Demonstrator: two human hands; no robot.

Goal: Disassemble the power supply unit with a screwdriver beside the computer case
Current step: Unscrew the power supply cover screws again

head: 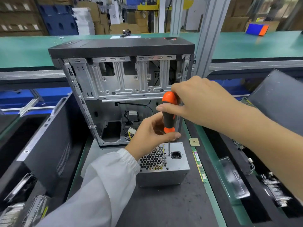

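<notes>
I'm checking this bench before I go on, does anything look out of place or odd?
A bare processor chip lies loose on the mat to the right of the power supply unit, and memory sticks lie along the mat's edge, unprotected. Otherwise both hands hold the screwdriver upright on the unit.

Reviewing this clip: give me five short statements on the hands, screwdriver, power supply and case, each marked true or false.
1. The right hand grips the top of the screwdriver handle. True.
2. The screwdriver stands roughly upright, its shaft pointing down at the power supply unit. True.
3. The left hand lies flat on the table, away from the tool. False: it holds the lower end of the handle near the shaft.
4. The power supply unit sits inside the computer case. False: it rests on the dark mat in front of the open case.
5. Memory sticks lie right of the power supply unit. True.
</notes>
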